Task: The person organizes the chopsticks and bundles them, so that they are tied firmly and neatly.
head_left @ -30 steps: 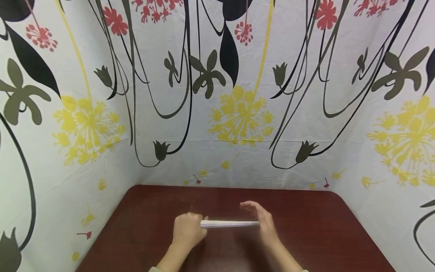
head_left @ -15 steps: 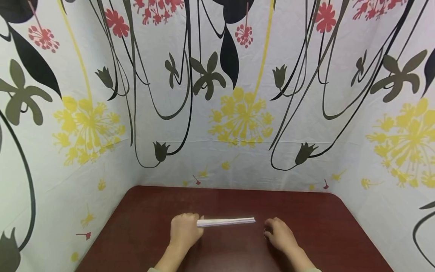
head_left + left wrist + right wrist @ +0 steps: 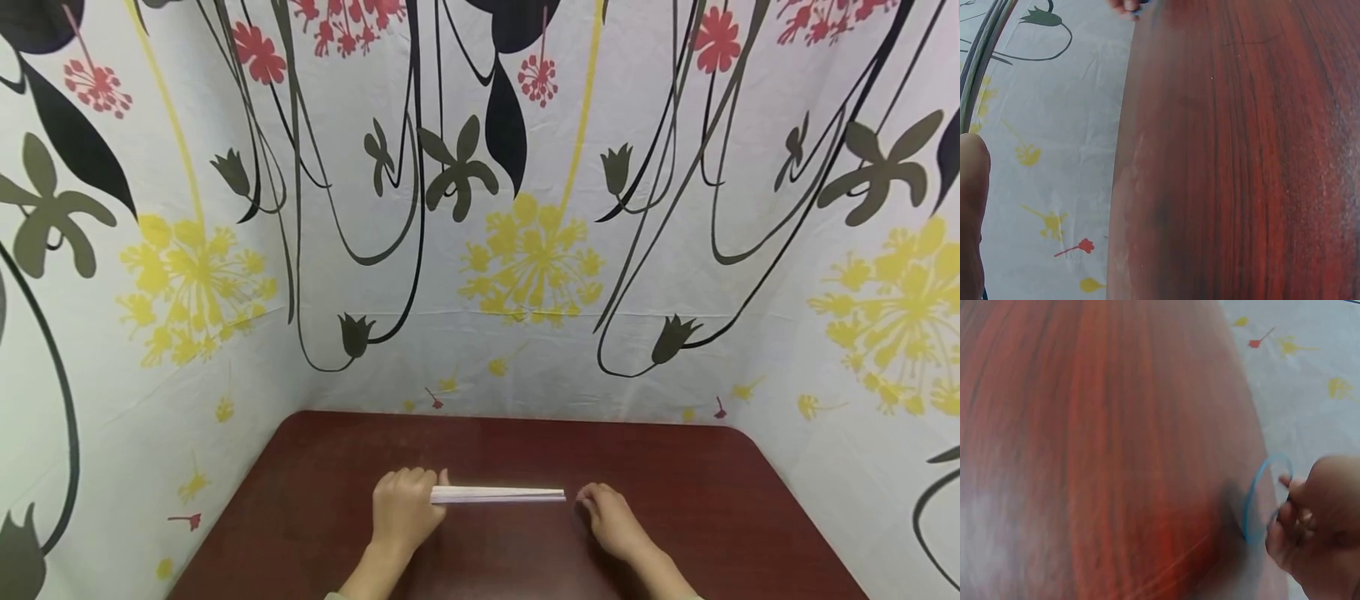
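Note:
My left hand (image 3: pixel 406 510) grips one end of a bundle of thin white sticks (image 3: pixel 498 495), which points level to the right above the table. In the left wrist view only part of this hand (image 3: pixel 971 206) shows, and the sticks are out of sight there. Just past the bundle's free end is my right hand (image 3: pixel 613 521), apart from it, with curled fingers. The right wrist view shows this hand (image 3: pixel 1322 528) pinching a thin blue rubber band (image 3: pixel 1249 509) that hangs as an open loop.
A dark red wooden table (image 3: pixel 480 446) with rounded far corners lies under both hands. White cloth (image 3: pixel 525 383) printed with flowers and stems surrounds it at the back and both sides.
My right hand has left the bundle's end, drawn back to the right, and its extended fingers have curled. The bundle shifted slightly left with my left hand, tilted briefly and is level again.

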Action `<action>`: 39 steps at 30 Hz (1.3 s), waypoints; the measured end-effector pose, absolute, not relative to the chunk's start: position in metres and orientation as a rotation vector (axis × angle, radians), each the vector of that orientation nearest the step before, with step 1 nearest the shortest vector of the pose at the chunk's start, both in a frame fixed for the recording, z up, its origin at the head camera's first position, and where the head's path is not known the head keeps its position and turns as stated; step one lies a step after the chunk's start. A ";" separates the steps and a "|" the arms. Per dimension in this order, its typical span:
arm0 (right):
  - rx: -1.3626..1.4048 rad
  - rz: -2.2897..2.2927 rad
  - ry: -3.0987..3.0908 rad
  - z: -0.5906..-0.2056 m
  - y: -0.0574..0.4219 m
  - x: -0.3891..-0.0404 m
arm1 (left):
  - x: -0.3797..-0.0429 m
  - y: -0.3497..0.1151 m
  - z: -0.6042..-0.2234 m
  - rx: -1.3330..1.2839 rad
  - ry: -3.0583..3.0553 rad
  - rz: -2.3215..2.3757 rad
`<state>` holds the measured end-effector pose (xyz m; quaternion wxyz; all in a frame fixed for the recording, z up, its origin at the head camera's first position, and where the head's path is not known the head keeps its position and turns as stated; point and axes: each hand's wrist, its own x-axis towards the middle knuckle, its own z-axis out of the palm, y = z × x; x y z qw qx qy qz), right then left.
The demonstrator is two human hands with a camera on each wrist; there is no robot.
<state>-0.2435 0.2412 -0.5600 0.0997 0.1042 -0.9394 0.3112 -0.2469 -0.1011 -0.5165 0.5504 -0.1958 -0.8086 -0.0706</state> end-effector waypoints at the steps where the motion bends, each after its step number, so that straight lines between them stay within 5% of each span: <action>1: 0.313 0.959 -2.751 -0.558 0.239 -0.243 | -0.247 -0.101 -0.517 -0.460 -1.910 -0.162; 17: 0.535 1.378 -2.351 -0.473 0.195 -0.218 | -0.248 -0.105 -0.519 -0.414 -1.976 -0.148; 39: 1.060 1.556 -2.209 -0.494 0.175 -0.204 | -0.248 -0.107 -0.499 -0.261 -2.046 -0.217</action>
